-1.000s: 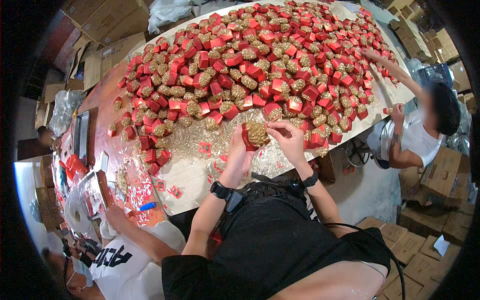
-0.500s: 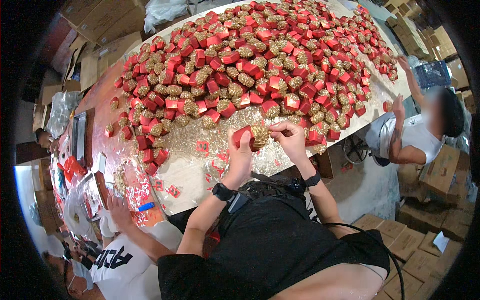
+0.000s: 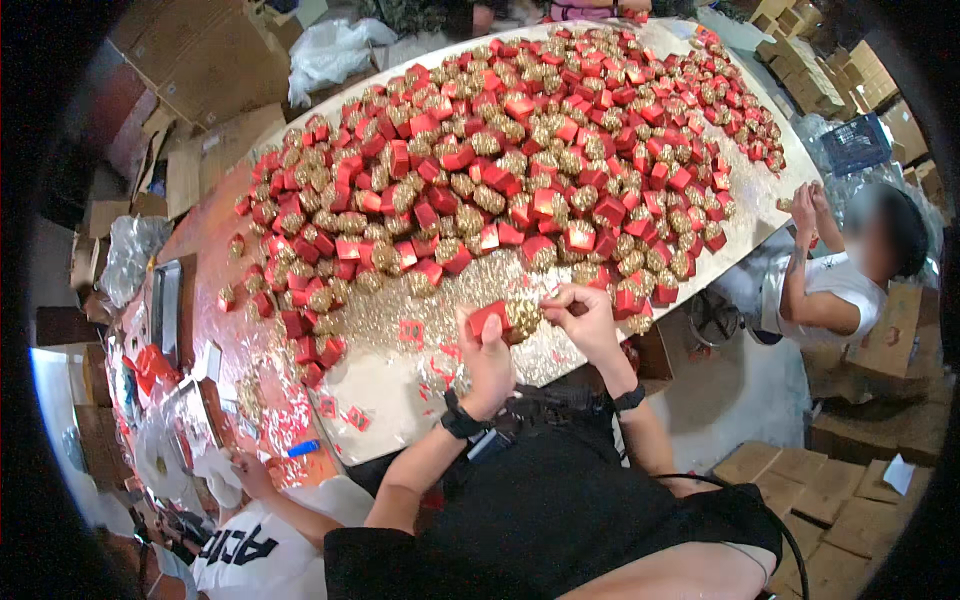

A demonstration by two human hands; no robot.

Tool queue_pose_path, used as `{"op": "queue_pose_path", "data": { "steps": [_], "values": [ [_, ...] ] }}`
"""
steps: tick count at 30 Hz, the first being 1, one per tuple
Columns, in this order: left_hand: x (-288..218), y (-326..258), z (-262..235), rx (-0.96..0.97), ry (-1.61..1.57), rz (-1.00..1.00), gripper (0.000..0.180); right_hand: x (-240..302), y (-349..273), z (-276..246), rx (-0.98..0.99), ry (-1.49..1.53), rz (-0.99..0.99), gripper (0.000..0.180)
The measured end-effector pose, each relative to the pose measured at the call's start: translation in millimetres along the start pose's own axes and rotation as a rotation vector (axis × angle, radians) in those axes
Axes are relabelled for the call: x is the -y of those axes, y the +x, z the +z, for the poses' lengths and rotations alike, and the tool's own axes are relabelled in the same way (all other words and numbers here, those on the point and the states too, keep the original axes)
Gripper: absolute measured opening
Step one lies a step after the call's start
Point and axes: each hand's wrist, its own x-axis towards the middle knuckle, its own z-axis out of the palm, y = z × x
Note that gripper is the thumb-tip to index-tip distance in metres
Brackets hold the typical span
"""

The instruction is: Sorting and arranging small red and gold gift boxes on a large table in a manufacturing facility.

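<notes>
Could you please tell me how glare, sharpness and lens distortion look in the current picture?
In the head view, the corners fall to black and the table's far edge bows; in the head view, glints speckle the gold flakes; also in the head view, the red-and-gold piece in the left hand looks slightly soft.

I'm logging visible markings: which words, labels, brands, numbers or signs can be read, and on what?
White shirt, lower left: large black letters, not copied out here.
Small red slips: dark marks too small to read.
Cardboard box, upper left: any print too faint to read.
Held red-and-gold ornament: no readable text.
</notes>
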Motion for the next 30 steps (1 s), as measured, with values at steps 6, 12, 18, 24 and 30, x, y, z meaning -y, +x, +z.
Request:
{"op": "queue_pose_path", "data": {
  "steps": [6,12,18,24,30],
  "values": [
    [-8.6,1.4,-1.7,0.118,0.312,0.228,0.03,9.6,-8.1,3.9,-0.106,-0.017,-0.099,0.01],
    [-14.4,-0.2,3.0,0.198,0.433,0.295,0.033,15.6,-15.0,10.4,-0.29,-0.013,-0.266,0.015],
    [-7.9,-0.3,-4.1,0.252,0.352,0.261,0.032,22.8,-18.2,-6.0,-0.105,-0.088,-0.322,0.021],
    [2.6,-4.3,-4.2,0.252,0.102,0.244,0.029,37.2,-19.6,-4.0,-0.037,-0.014,-0.23,0.018],
    [-10.1,-15.1,0.1,0.306,0.406,0.422,0.025,35.6,-27.0,-12.4,-0.028,-0.215,-0.29,0.015]
  ]
}}
